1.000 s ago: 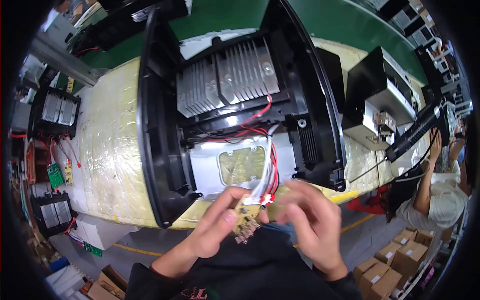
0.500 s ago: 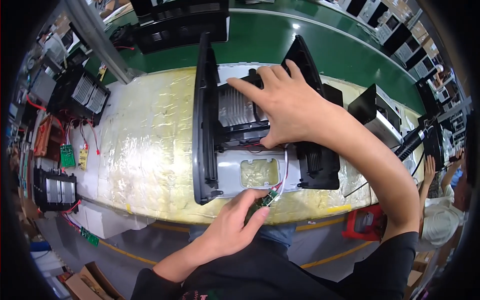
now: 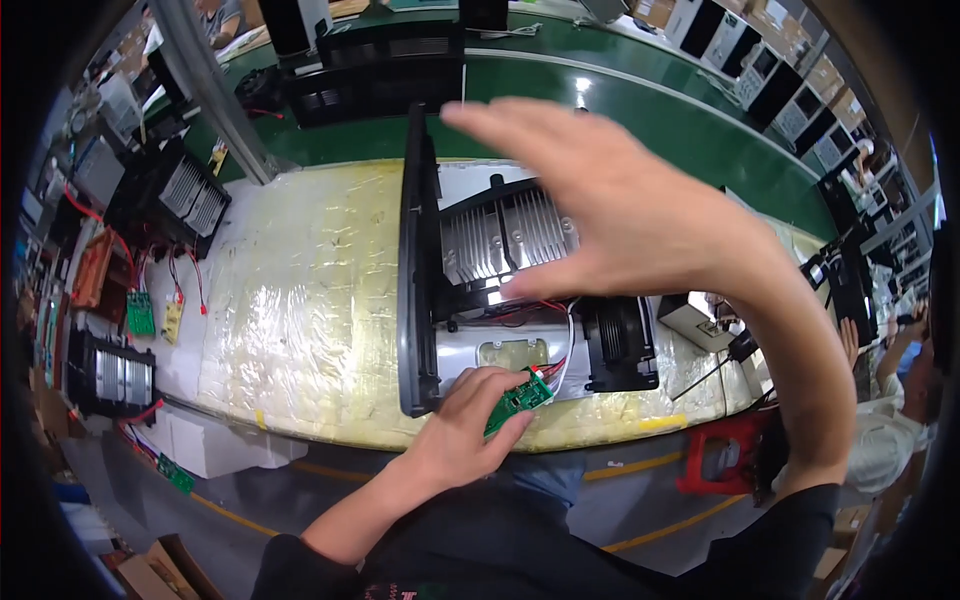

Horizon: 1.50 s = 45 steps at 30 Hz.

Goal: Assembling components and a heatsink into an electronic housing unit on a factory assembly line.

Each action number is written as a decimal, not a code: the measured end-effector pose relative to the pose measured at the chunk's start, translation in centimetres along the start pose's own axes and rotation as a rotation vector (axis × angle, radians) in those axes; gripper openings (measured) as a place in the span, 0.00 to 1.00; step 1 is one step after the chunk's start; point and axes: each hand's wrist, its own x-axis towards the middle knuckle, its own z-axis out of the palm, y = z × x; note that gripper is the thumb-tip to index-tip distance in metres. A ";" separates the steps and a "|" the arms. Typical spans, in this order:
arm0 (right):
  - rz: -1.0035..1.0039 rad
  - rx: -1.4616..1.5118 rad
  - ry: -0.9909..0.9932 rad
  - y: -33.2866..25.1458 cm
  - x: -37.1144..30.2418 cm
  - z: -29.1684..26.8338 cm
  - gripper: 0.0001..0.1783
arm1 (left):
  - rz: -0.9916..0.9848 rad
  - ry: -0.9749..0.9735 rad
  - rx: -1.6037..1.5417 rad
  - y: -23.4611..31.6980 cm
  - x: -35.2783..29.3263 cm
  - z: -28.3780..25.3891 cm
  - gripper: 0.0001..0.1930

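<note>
My left hand (image 3: 458,428) pinches a small green circuit board (image 3: 520,402) between thumb and fingers, just in front of the opened housing. White and red wires (image 3: 570,345) run from the board into that housing. My right hand (image 3: 625,205) hangs above the housing, its fingers stretched and spread, holding nothing. Below it lies a ribbed silver metal unit (image 3: 475,245) in a black frame. A tall black side panel (image 3: 412,290) stands at its left. The grey-white base (image 3: 455,350) has a square opening near my left hand. My right hand hides the housing's far right part.
Yellowish plastic film (image 3: 300,310) covers the bench. At the left are black units with ribbed metal (image 3: 190,195) and loose boards on wires (image 3: 140,312). A metal post (image 3: 215,90) rises at back left. A red stool (image 3: 715,455) stands below the right edge.
My right hand has lifted off the housing and looks larger, uncovering more ribbed metal. In my left hand the circuit board has turned, so more of its face shows.
</note>
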 end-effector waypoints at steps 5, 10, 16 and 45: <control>-0.005 -0.256 -0.078 0.3 -2.2 2.6 0.62 | 0.039 0.040 0.083 1.1 0.6 0.3 0.24; 0.094 -0.312 -0.191 1.2 -1.5 4.5 0.65 | 0.111 0.057 0.207 1.1 1.8 -0.3 0.27; -0.015 -0.217 -0.055 2.4 -2.1 5.5 0.62 | 0.067 -0.024 0.354 -0.7 2.4 0.6 0.27; 0.930 0.009 1.317 1.9 -27.0 6.7 0.25 | 0.047 0.058 0.312 0.6 0.4 -1.1 0.22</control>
